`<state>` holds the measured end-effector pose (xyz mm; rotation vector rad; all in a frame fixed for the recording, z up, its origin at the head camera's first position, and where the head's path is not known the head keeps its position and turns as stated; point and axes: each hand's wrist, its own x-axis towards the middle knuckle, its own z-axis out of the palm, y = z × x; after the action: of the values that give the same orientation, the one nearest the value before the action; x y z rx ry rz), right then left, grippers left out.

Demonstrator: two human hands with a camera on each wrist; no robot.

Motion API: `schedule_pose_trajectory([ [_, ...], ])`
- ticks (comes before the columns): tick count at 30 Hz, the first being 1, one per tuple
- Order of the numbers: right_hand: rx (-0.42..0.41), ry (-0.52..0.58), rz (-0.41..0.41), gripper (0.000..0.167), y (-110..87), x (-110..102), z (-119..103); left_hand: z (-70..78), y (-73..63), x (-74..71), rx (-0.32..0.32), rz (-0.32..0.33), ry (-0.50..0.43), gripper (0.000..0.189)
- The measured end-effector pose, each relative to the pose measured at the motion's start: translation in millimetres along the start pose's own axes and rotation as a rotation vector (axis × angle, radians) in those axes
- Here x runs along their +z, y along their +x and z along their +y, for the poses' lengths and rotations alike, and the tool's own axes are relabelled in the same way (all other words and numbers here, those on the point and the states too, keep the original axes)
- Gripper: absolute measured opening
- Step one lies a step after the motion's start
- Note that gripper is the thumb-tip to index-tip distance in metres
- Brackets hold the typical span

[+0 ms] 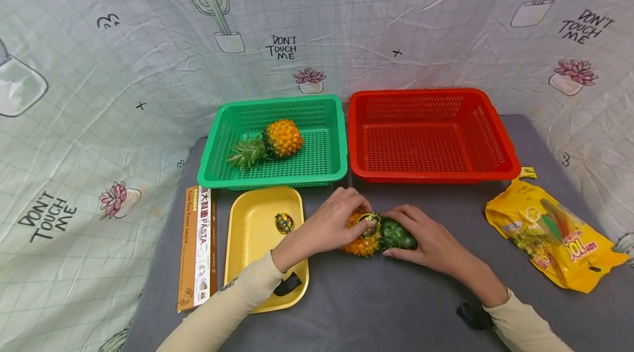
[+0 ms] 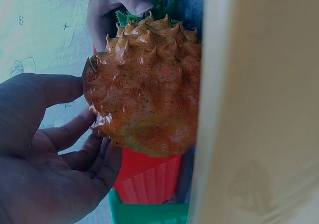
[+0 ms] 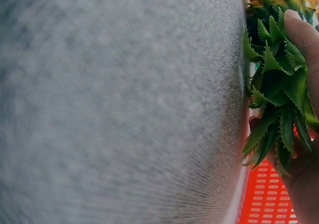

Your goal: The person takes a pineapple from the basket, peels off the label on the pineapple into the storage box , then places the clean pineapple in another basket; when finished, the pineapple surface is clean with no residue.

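Observation:
A small orange pineapple [image 1: 360,243] with a green crown [image 1: 399,235] lies on the grey table, its crown pointing right. My left hand [image 1: 337,221] holds the fruit's body, its thumb against a round black-and-gold sticker [image 1: 372,224] on top. In the left wrist view the spiky base of the pineapple [image 2: 149,89] faces the camera, with thumb and fingers at its side. My right hand [image 1: 430,239] grips the crown from the right. In the right wrist view the toothed leaves [image 3: 279,94] lie in that hand, the thumb near where they meet the fruit.
Behind are a green basket [image 1: 272,181] holding another pineapple [image 1: 283,137] and a red basket [image 1: 433,177]. Left stands a yellow tray [image 1: 252,225] with a round sticker [image 1: 284,223], beside a pasta box [image 1: 202,247]. A yellow snack bag [image 1: 555,234] lies on the right.

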<state>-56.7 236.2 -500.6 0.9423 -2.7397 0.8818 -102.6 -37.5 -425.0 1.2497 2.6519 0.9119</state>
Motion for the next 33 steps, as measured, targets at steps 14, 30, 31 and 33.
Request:
schedule_pose_trajectory([
  [14,0.011,0.0,-0.004,0.072,0.2,-0.1,-1.4,-3.1,-0.7,1.2,0.009,0.031,-0.043,0.01],
  [30,-0.019,-0.028,-0.02,0.073,0.7,-1.1,-0.6,-7.2,-2.3,-2.3,0.037,0.097,-0.107,0.004],
  [31,-0.018,-0.028,-0.02,0.073,0.6,-1.1,-0.7,-7.3,-2.8,-3.2,0.032,0.095,-0.124,0.004],
  [33,-0.019,-0.028,-0.019,0.074,0.3,-1.0,-0.5,-7.3,-4.0,-5.8,0.018,0.095,-0.161,0.004],
])
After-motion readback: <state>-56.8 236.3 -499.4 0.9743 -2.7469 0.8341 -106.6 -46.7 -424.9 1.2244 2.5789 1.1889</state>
